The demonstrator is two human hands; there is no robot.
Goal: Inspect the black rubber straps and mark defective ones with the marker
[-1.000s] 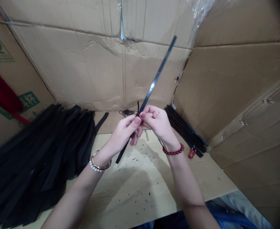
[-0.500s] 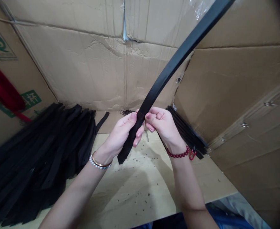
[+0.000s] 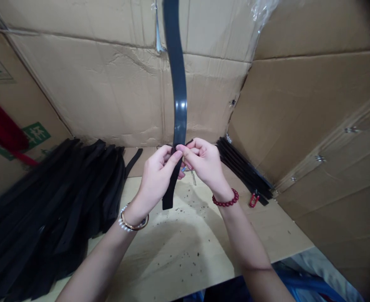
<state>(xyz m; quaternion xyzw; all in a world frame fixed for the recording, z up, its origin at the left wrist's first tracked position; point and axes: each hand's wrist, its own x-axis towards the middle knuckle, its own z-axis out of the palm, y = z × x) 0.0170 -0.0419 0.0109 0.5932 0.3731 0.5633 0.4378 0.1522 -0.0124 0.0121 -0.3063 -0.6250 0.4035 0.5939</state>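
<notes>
A long black belt strap (image 3: pixel 179 96) rises between my hands, its upper part running out of the top of the view and its short end hanging below my fingers. My left hand (image 3: pixel 158 170) is closed on the strap from the left, thumb on its face. From the right, my right hand (image 3: pixel 202 161) pinches the strap at the same spot, thumb beside the other thumb. A thin dark piece sticks out by my right forefinger, and a small bluish bit shows under the fingers; I cannot make out either.
Many black straps (image 3: pixel 46 209) lie heaped on the left of the table (image 3: pixel 159 260). More dark strips (image 3: pixel 243 170) lie at the right, near a small red tool (image 3: pixel 253 199). Cardboard walls (image 3: pixel 122 92) enclose the table, and a red strip (image 3: pixel 5 126) hangs at left. Dark crumbs dot the tabletop.
The strap has swung from leaning right to nearly upright, its shiny face now toward me. My hands have come closer together, with the right hand moved slightly left.
</notes>
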